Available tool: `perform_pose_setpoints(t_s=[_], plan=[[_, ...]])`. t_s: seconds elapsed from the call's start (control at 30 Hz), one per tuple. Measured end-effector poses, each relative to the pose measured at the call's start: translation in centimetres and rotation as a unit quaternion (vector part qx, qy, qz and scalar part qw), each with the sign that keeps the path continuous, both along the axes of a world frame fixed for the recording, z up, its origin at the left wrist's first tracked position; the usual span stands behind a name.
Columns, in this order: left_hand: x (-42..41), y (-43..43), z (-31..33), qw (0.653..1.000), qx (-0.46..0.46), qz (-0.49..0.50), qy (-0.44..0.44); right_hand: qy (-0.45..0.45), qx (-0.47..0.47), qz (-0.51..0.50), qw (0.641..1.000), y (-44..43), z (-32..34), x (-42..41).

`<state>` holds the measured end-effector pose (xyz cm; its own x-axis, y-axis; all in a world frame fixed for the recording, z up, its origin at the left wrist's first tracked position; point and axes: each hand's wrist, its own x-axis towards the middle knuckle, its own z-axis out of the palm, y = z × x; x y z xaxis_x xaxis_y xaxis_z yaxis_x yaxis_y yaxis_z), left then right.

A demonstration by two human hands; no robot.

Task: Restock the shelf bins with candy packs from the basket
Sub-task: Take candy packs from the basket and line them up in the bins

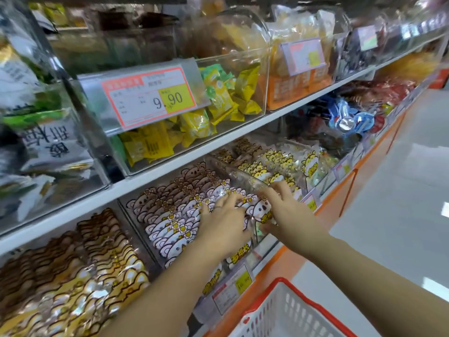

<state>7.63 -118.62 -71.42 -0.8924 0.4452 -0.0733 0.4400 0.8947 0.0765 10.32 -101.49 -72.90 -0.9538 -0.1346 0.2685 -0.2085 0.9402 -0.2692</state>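
White koala-print candy packs (179, 215) stand filed in the clear bin (139, 229), the left hand (223, 224) pressing them back flat-fingered, likely making room, while the right hand (289, 212) pinches the front pack (258, 210) above the basket (279, 282).

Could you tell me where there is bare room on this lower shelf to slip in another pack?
Hardly any. The koala packs fill their bin in rows; only a narrow gap seems open at the front right corner, by the right hand. The brown-and-yellow packs leftward and the cat packs rightward are crowded too.
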Motion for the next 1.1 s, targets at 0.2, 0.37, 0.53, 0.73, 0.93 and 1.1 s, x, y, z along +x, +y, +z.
perform_pose_setpoints(t_s=[0.2, 0.37, 0.53, 0.73, 0.93, 1.1], plan=[[-1.1, -0.2, -0.3, 1.000, -0.014, 0.000, 0.019, -0.042, 0.034, 0.046, 0.997, 0.3, 0.8, -1.4], [-0.2, -0.7, 1.2, 0.999, 0.042, 0.001, -0.018, -0.067, 0.037, 0.071, 0.994, 1.5, 3.6, -0.8], [3.4, -3.9, 3.6, 0.998, 0.041, 0.019, -0.039, -0.027, -0.037, 0.105, 0.993, 1.9, 7.0, 1.2], [5.3, -5.8, 2.8, 0.995, -0.079, 0.005, -0.053, -0.074, 0.016, 0.154, 0.985, -0.9, 4.6, 0.9], [5.1, -6.1, 1.6, 0.992, -0.119, -0.006, -0.051, -0.104, 0.055, 0.166, 0.979, -1.5, 2.3, 0.5], [5.2, -5.1, 1.6, 0.984, -0.174, 0.008, -0.038, -0.166, 0.013, 0.200, 0.966, -1.7, 3.2, -0.1]])
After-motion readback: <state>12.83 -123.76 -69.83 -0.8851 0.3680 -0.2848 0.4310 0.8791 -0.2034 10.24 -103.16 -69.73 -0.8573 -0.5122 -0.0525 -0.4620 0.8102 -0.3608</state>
